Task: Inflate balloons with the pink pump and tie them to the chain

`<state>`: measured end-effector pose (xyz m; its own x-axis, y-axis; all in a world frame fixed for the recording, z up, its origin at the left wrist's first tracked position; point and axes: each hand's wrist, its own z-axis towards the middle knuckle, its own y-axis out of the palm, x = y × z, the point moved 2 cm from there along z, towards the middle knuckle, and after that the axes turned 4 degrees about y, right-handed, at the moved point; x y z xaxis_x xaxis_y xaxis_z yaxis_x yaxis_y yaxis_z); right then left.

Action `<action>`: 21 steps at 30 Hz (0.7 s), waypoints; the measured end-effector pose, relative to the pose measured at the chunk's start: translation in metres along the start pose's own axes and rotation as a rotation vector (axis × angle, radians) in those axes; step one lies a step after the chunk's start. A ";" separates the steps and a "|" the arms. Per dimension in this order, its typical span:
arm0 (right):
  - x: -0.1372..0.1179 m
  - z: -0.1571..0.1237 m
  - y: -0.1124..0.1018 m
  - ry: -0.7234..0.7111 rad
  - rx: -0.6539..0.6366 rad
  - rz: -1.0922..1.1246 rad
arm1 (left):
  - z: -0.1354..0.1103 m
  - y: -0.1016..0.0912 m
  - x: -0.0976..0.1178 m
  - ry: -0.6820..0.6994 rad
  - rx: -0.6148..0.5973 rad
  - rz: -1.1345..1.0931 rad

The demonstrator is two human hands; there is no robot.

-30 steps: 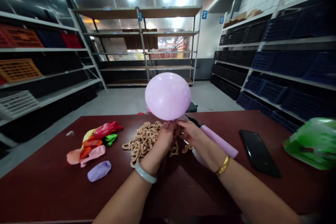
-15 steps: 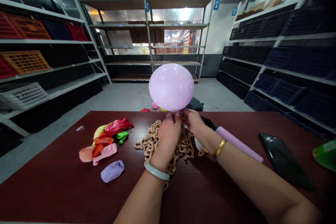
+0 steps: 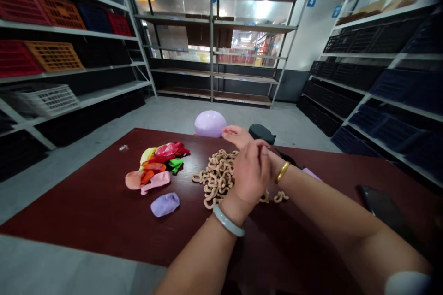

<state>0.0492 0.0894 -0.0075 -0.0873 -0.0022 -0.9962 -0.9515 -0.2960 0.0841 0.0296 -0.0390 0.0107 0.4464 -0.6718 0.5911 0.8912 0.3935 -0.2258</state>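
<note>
My left hand (image 3: 252, 170), with a pale bangle at the wrist, is closed, its fingers pressed together against my right hand; whether anything is inside them is hidden. Beyond it my right hand (image 3: 238, 135), above a gold bangle, stretches its fingers out to the left and holds nothing I can see. An inflated lilac balloon (image 3: 209, 123) is past the table's far edge, apart from both hands. Under and left of my hands lies a heap of tan, chain-like links (image 3: 219, 173). A flat lilac balloon (image 3: 165, 204) rests on the table to the left.
Several flat coloured balloons (image 3: 155, 166) lie on the dark red table (image 3: 104, 212). A pink tube (image 3: 311, 174) is partly behind my right arm, near a dark phone-like slab (image 3: 384, 207). A dark bin-like object (image 3: 262, 133) stands beyond the table; shelves (image 3: 212, 78) line the room.
The inflated lilac balloon has left my hands and dropped away beyond the table's far edge. My hands have come together and cross. The view has shifted left and tilted down.
</note>
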 end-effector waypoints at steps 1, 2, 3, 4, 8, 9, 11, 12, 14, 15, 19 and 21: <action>0.002 -0.008 0.014 -0.014 -0.081 -0.041 | -0.001 -0.003 0.007 0.070 0.007 -0.031; 0.004 -0.016 0.028 -0.037 -0.195 -0.098 | -0.002 -0.005 0.014 0.141 0.008 -0.060; 0.004 -0.025 0.044 -0.133 -0.390 -0.230 | -0.002 -0.008 0.021 0.210 0.008 -0.085; 0.006 -0.033 0.056 -0.152 -0.484 -0.269 | -0.003 -0.011 0.028 0.273 0.004 -0.104; 0.014 -0.052 0.096 -0.204 -0.706 -0.504 | -0.002 -0.019 0.045 0.476 0.041 -0.145; 0.017 -0.055 0.104 -0.256 -0.732 -0.604 | -0.001 -0.021 0.046 0.510 0.067 -0.148; 0.022 -0.059 0.118 -0.396 -0.735 -0.807 | 0.002 -0.025 0.047 0.547 0.113 -0.152; 0.025 -0.060 0.123 -0.470 -0.723 -0.899 | 0.003 -0.026 0.046 0.546 0.126 -0.152; 0.031 -0.062 0.132 -0.576 -0.700 -1.038 | 0.006 -0.029 0.043 0.515 0.136 -0.147; 0.033 -0.062 0.135 -0.596 -0.695 -1.077 | 0.007 -0.030 0.042 0.492 0.136 -0.141; 0.032 -0.058 0.130 -0.521 -0.681 -1.002 | 0.008 -0.035 0.036 0.396 0.137 -0.114; 0.025 -0.055 0.116 -0.484 -0.678 -0.854 | 0.008 -0.036 0.035 0.361 0.153 -0.102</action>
<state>-0.0469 0.0025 -0.0238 0.2576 0.7583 -0.5988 -0.4186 -0.4710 -0.7765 0.0126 -0.0717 0.0455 0.3802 -0.8787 0.2888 0.9222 0.3839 -0.0459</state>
